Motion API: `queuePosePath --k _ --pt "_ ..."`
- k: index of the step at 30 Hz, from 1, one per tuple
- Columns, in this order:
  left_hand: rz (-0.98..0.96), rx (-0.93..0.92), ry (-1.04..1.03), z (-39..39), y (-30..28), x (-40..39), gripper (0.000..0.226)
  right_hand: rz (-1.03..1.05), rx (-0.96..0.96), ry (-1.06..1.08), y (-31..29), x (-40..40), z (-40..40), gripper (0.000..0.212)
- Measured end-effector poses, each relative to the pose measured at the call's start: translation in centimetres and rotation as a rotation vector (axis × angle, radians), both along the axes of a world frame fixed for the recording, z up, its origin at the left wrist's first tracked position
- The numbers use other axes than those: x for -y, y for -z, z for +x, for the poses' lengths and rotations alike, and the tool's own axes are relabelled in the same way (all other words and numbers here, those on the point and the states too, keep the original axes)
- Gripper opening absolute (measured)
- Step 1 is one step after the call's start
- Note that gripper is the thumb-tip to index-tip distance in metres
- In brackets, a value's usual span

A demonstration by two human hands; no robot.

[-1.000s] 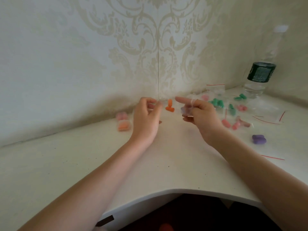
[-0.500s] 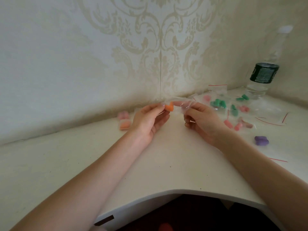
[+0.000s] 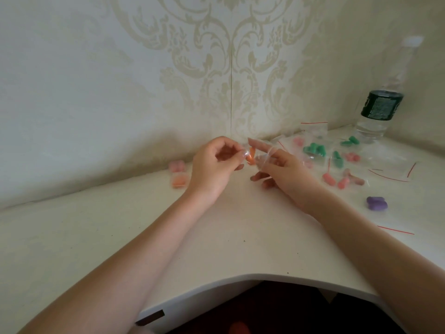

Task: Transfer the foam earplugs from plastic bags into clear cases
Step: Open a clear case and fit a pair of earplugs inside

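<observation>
Two hands meet over my table: my left hand pinches the orange earplug, my right hand grips its clear bag. Right of them, bagged earplugs; beyond, a bottle.

White desk bears bagged earplugs, bottle.

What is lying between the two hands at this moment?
In the head view, an orange earplug inside a small clear plastic bag sits between the left hand and the right hand. Both hands pinch the bag above the table.
</observation>
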State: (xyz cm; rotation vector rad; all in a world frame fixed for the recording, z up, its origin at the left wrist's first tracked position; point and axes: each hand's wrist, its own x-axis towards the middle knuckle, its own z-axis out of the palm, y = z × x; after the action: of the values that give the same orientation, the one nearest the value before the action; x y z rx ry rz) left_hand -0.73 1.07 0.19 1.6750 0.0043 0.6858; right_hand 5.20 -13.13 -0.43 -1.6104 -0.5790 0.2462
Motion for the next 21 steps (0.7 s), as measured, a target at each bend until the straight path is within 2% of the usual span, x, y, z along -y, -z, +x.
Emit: queuePosePath --k 2,8,11,16,21 --pt "0.149 0.039 -0.023 0.0 0.0 0.2 0.023 0.023 -0.043 -0.065 0.0 0.2 0.1 0.034" --pt "0.003 -0.022 -0.010 0.1 0.3 0.2 0.022 -0.254 0.234 0.013 0.5 -0.4 -0.4 0.025" --pt "-0.096 -0.029 -0.072 0.4 0.4 0.0 0.025 -0.211 0.266 0.076 0.3 -0.3 -0.2 0.009" --pt "-0.111 -0.016 -0.177 0.6 0.6 -0.1 0.029 0.055 0.058 0.131 -0.4 -0.3 -0.6 0.009" --pt "-0.182 0.009 -0.225 0.4 -0.2 0.0 0.025 0.207 -0.152 0.113 -0.7 -0.1 -0.6 0.010"
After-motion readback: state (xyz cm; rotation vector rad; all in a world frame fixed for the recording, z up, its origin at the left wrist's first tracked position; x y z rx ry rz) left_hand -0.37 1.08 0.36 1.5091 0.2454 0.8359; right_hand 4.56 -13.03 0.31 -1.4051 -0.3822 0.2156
